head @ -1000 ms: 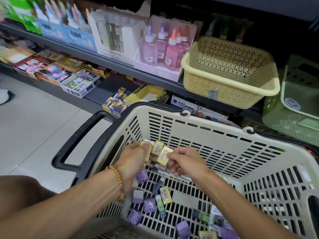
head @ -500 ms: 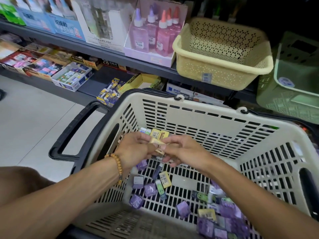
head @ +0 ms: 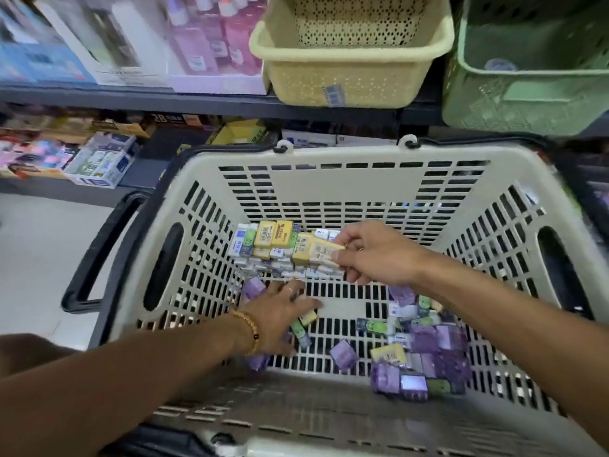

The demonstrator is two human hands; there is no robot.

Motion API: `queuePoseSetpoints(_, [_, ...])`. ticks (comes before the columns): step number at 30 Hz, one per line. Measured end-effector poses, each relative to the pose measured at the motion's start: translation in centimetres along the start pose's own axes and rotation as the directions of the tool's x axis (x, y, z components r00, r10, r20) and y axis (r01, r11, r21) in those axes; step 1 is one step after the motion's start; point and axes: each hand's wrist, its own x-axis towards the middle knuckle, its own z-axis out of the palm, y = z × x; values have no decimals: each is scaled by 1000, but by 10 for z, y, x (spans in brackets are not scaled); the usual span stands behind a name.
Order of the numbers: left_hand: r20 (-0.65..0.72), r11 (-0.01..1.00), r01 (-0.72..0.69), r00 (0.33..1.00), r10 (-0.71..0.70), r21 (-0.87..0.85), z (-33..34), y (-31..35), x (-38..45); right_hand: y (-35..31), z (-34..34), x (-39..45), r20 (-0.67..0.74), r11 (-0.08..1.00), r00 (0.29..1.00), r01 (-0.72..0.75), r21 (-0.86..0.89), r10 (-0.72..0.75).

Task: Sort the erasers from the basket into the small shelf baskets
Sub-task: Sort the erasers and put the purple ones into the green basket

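A white shopping basket (head: 346,156) with slotted walls stands below me. A stack of yellow and white erasers (head: 273,239) leans against its far wall. Loose purple, green and yellow erasers (head: 428,344) lie on its floor at the right. My right hand (head: 375,255) pinches one yellow eraser (head: 324,250) next to the stack. My left hand (head: 276,315) lies palm down on the basket floor, its fingers spread over a few loose erasers there. On the shelf above sit a cream shelf basket (head: 349,61) and a green shelf basket (head: 527,77); no erasers show in either.
A box of pink glue bottles (head: 204,44) stands left of the cream basket. Small product boxes (head: 99,159) fill the lower shelf at the left. The shopping basket's black handle (head: 99,245) hangs out over the pale floor (head: 33,258).
My hands have parted. The left hand dropped from the stack to the basket floor. The right hand still pinches a yellow eraser. The view tilted down and nearer the shelf.
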Motion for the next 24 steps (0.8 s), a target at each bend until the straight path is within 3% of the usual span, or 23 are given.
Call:
queuePoseSetpoints(4, [-123, 998, 3, 992, 5, 63, 12, 4, 5, 1, -5, 3, -33, 1000, 999, 8, 21, -7])
queuePoseSetpoints(10, [-151, 994, 1, 988, -17, -110, 4, 1, 9, 2, -4, 9, -62, 999, 998, -13, 36, 15])
queuePoseSetpoints(20, [-193, 853, 176, 933, -303, -491, -47, -10, -54, -16, 7, 32, -144, 995, 990, 11, 102, 4])
queuePoseSetpoints(24, [-251, 810, 194, 888, -384, -553, -64, -21, -81, -24, 21, 60, -101, 998, 993, -57, 15, 58])
